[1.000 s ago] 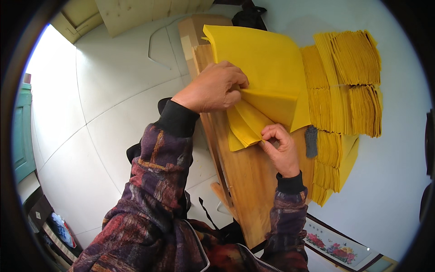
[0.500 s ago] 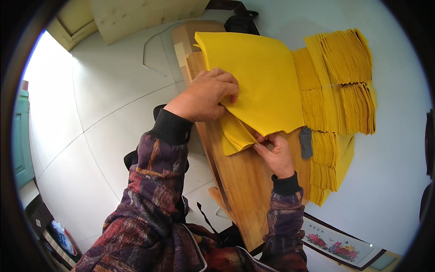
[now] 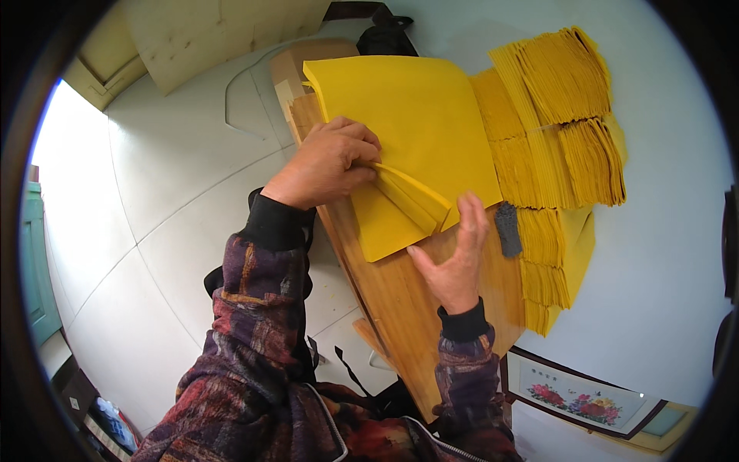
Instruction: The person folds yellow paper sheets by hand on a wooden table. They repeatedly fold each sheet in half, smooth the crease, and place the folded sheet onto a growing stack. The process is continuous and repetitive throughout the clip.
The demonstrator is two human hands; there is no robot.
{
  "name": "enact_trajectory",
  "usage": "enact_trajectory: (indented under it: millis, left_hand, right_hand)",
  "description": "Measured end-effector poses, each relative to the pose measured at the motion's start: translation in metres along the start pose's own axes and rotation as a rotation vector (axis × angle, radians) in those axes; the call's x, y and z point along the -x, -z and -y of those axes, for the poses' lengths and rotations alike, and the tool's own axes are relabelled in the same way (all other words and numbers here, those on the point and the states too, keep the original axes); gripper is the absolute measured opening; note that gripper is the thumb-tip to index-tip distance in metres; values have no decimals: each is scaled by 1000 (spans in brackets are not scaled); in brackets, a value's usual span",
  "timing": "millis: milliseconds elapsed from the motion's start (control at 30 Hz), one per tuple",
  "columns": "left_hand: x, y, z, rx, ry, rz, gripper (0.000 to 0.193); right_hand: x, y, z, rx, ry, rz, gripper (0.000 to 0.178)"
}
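- a pile of large, thin yellow sheets (image 3: 419, 115), matte and evenly coloured, lies spread across the worktop (image 3: 419, 308); its far left edge shows several layers, slightly uneven there.
- the broad upper face is mostly smooth, with the far edge gently curved in this view.
- a narrow pleated fold (image 3: 412, 202), same yellow, stands raised over the near part, slanting from upper left to lower right.
- its upper left end is pinched in the left grip (image 3: 327, 160); the lower right end fans slightly, beside the spread right grip (image 3: 454, 266).
- below it, a flat yellow part reaches a near corner.
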State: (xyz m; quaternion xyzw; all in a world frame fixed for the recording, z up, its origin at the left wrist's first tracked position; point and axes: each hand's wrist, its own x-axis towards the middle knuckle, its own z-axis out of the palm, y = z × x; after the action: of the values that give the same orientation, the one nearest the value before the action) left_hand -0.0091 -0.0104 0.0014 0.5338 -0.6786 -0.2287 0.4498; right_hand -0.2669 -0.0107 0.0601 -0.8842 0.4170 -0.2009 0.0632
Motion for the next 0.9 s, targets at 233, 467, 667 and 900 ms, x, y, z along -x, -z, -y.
enact_trajectory:
  millis: [233, 467, 667, 900]
  left_hand:
    - [-2, 4, -3, 60, 50, 26, 21]
    - [0, 11, -6, 235, 131, 18, 38]
    - [-1, 9, 0, 277, 160, -34, 40]
    - [-7, -1, 9, 425, 241, -688, 29]
  right_hand:
    - [-21, -29, -13, -15, 26, -20, 40]
    - [-22, -30, -7, -50, 121, 68, 31]
    - [-22, -29, -5, 65, 227, 53, 33]
    - [-29, -35, -6, 98, 246, -42, 23]
